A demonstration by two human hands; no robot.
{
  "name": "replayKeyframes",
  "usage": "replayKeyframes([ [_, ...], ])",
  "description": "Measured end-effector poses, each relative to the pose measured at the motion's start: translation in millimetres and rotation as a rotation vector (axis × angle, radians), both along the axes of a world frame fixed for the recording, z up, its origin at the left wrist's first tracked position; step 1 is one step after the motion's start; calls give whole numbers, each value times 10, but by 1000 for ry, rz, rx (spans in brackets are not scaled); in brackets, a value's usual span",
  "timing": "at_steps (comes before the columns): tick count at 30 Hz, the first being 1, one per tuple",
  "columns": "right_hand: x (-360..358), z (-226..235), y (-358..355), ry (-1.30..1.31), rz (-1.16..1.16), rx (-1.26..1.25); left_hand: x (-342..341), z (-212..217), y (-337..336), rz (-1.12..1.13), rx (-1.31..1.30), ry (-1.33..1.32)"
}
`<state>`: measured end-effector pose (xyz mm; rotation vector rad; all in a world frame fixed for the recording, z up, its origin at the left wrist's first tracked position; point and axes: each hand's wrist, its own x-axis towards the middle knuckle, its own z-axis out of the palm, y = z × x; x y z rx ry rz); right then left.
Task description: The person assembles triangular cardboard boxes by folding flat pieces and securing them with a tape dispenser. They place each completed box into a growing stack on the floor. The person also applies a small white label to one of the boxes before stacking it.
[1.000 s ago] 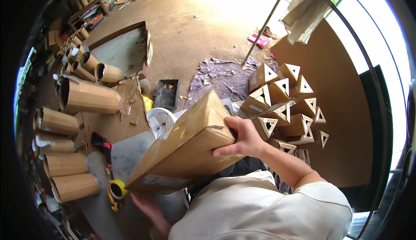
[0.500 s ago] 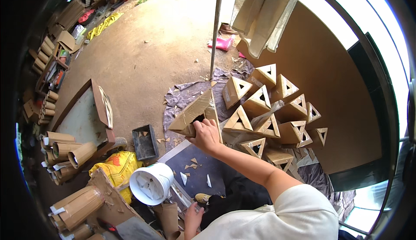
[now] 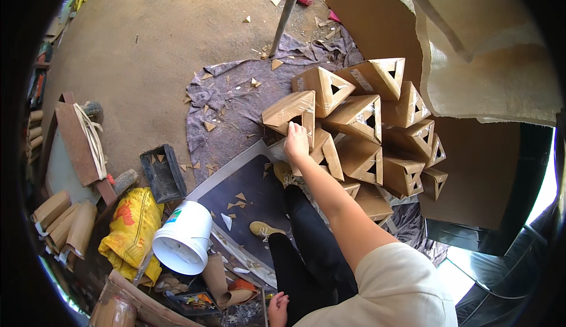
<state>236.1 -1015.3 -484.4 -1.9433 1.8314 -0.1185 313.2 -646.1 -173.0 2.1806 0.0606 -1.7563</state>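
On the brown earth floor (image 3: 141, 61), beyond the crumpled purple-grey cloth (image 3: 221, 100), the triangular brown cardboard box (image 3: 277, 115) had just swung out to the left edge of similar upright cartons (image 3: 354, 117), seemingly joining their cluster. The right hand (image 3: 296, 144) pinched its opening's rim; the left hand (image 3: 277, 310) hung by the thigh, finger spread unclear.

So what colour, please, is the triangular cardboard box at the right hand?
The box is brown; see the head view.
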Motion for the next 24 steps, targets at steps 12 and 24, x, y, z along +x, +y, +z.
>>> replayKeyframes([
  [12,-1515,28,610,-16,-487,429,106,-245,-22,15,-33,62],
  [24,-1472,43,1241,319,561,-74,-20,-193,110,-35,-10,30],
])
